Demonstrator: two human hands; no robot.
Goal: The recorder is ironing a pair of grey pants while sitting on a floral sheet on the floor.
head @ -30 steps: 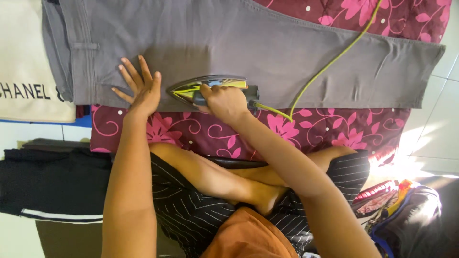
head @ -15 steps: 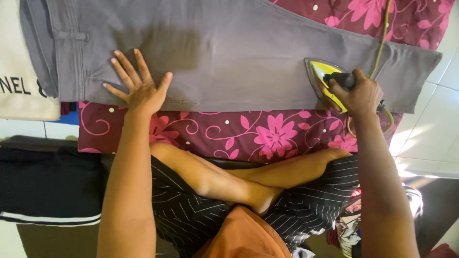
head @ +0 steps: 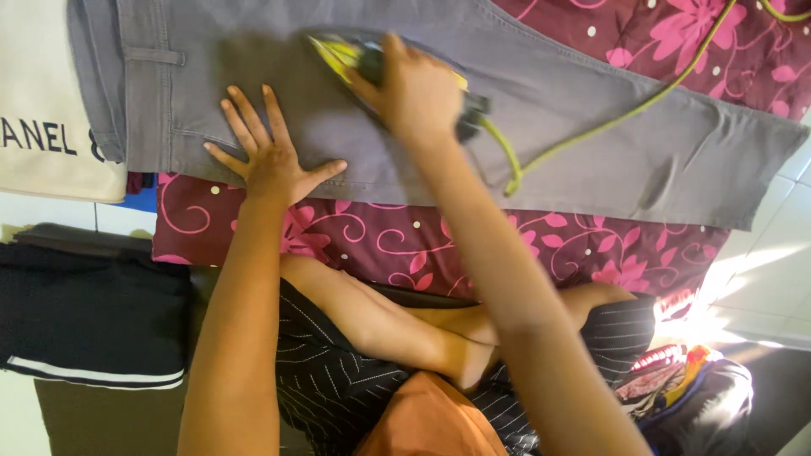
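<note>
Hands [head: 270,160] press pointed iron [head: 342,59] on smooth grey trousers [head: 591,127].

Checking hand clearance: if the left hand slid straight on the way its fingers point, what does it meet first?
The left hand lies flat on the grey trousers, fingers aimed up-left. Going on, it would likely cross more trouser fabric, then reach the waistband. The iron sits off to the right of that line.

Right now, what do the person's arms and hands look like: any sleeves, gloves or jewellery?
Both arms are bare up to the frame edge, with no sleeves showing. The left hand and right hand wear no gloves; no rings, watch or bracelets are visible, though the right hand is motion-blurred.
</note>
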